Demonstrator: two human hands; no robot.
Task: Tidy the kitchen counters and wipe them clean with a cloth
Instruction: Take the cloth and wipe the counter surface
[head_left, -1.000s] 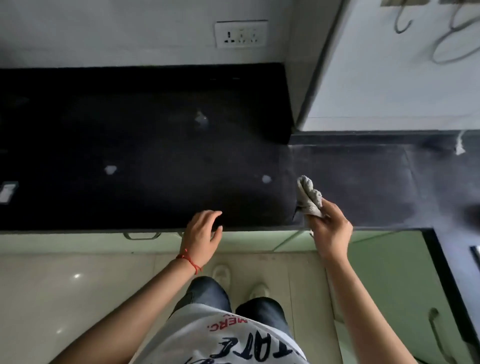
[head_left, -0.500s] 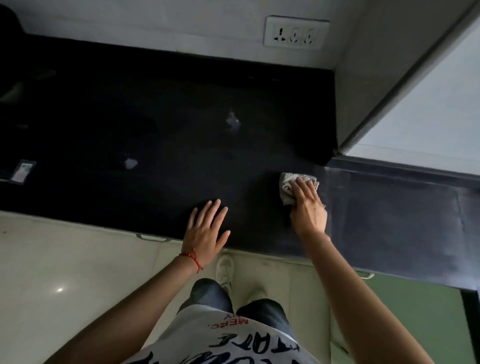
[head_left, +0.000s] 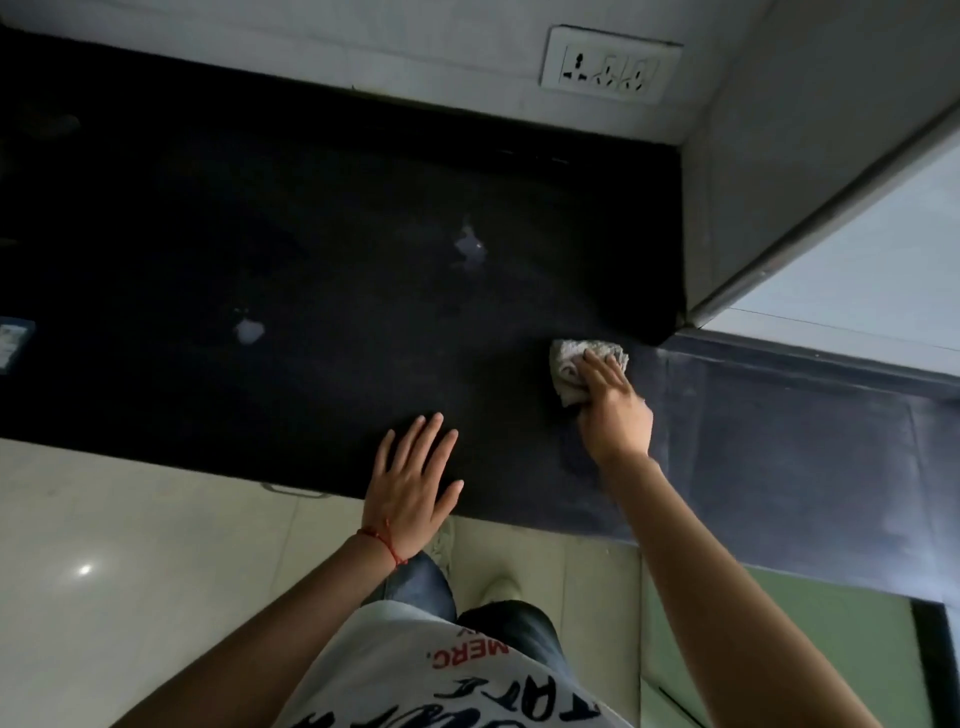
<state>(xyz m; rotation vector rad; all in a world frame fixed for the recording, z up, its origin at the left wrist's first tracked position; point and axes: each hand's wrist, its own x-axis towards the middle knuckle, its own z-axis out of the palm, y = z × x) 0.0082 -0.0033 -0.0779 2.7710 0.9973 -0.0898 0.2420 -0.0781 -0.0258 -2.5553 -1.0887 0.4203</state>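
Since a moment ago your right hand (head_left: 613, 410) has pushed the cloth (head_left: 574, 371) slightly farther across the black counter (head_left: 260, 249)

Nearest you, your left hand (head_left: 410, 480) lies flat at the counter's front edge, fingers spread, holding nothing. Beyond it, your right hand's fingers press the bunched grey cloth down onto the counter. Farther back sit two pale smudges (head_left: 249, 330), then a white wall socket (head_left: 610, 65)

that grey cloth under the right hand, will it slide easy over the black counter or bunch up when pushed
The cloth looks soft and floppy: it lies crumpled in folds under the right hand, so it will probably bunch at its front edge when pushed. The black counter looks smooth and glossy, so it should slide fairly easily. Pressing with flat fingers would likely keep it spread.
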